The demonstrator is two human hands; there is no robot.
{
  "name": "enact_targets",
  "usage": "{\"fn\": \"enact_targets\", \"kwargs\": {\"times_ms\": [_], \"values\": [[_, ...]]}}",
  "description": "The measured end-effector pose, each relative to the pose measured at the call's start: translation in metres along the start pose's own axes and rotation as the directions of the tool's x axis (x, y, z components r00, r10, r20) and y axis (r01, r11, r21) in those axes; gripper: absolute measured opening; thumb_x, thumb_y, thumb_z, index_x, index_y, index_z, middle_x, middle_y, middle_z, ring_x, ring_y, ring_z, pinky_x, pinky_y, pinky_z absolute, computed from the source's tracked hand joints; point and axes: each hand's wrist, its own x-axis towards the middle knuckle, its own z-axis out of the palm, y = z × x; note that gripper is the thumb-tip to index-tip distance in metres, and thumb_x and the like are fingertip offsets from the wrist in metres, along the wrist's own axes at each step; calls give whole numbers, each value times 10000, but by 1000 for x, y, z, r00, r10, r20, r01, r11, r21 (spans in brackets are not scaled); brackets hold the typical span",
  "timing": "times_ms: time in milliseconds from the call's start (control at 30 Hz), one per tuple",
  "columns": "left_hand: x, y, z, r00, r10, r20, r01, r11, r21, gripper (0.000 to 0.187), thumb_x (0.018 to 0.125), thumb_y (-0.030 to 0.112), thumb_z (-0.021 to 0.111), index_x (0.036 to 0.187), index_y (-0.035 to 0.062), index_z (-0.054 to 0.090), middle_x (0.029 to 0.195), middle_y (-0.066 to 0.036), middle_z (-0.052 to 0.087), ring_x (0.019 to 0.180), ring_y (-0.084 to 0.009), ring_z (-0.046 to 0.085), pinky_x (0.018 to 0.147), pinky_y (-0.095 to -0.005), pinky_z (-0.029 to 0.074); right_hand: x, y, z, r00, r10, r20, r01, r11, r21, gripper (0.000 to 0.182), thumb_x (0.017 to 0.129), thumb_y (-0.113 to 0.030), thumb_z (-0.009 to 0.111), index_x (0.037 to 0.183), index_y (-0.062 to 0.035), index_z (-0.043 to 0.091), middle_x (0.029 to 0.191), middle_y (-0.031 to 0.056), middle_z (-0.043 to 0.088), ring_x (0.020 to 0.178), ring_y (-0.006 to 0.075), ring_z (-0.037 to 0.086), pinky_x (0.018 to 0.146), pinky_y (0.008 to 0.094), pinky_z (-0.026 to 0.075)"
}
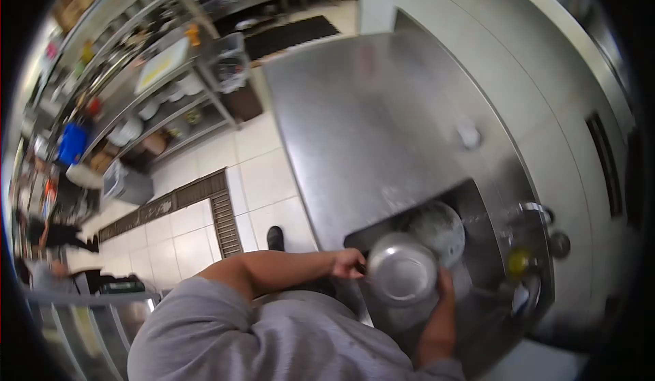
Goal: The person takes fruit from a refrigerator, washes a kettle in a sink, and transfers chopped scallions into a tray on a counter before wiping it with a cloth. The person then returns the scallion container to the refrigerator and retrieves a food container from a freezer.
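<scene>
A round metal pan or bowl (402, 270) is held over the sink (471, 203), with its shiny inside showing. My left hand (349, 264) has its fingers closed at the left edge of this pan. My right hand (445, 282) grips the pan at its right edge, the fingers partly hidden by the rim. Just behind the pan, a larger round vessel with cloudy, whitish contents (447, 231) sits in the sink. A faucet (535, 209) reaches in from the right.
The steel counter (361, 122) stretches ahead, with a small whitish object (468, 133) on it. A yellow item (518, 261) lies right of the sink. Shelves, bins (128, 182) and a floor drain (222, 210) are at the left. Other people (61, 234) stand at far left.
</scene>
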Motion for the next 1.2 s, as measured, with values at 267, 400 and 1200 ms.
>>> {"fn": "enact_targets", "kwargs": {"times_ms": [267, 400, 1200], "values": [[-81, 65, 2, 884, 468, 6, -465, 875, 137, 267, 663, -134, 507, 798, 71, 401, 863, -180, 592, 664, -357, 665, 579, -439, 590, -101, -122, 87, 747, -435, -502, 589, 783, 198, 418, 884, -149, 599, 1277, -58, 484, 1234, 67, 517, 1078, 196, 515, 886, 353, 436], [-177, 118, -5, 511, 855, 90, -734, 379, 563, 178, 727, -128, 491, 822, 23, 487, 932, -163, 652, 775, -294, 672, 550, -385, 561, -243, -289, 202, 466, -796, -386, 878, 363, 312, 453, 915, -200, 555, 1328, -55, 439, 1309, 99, 465, 1102, 205, 500, 937, 366, 416], [-531, 165, -359, -588, 705, -397, -416, 157, 896, 195, 665, -54, 578, 825, 26, 656, 775, -177, 661, 723, -287, 643, 652, -338, 473, -358, -409, 833, -135, -248, 959, 988, 40, 149, 556, 876, -176, 591, 1397, -105, 410, 1424, 234, 387, 1346, 348, 348, 1092, 370, 289]]}}
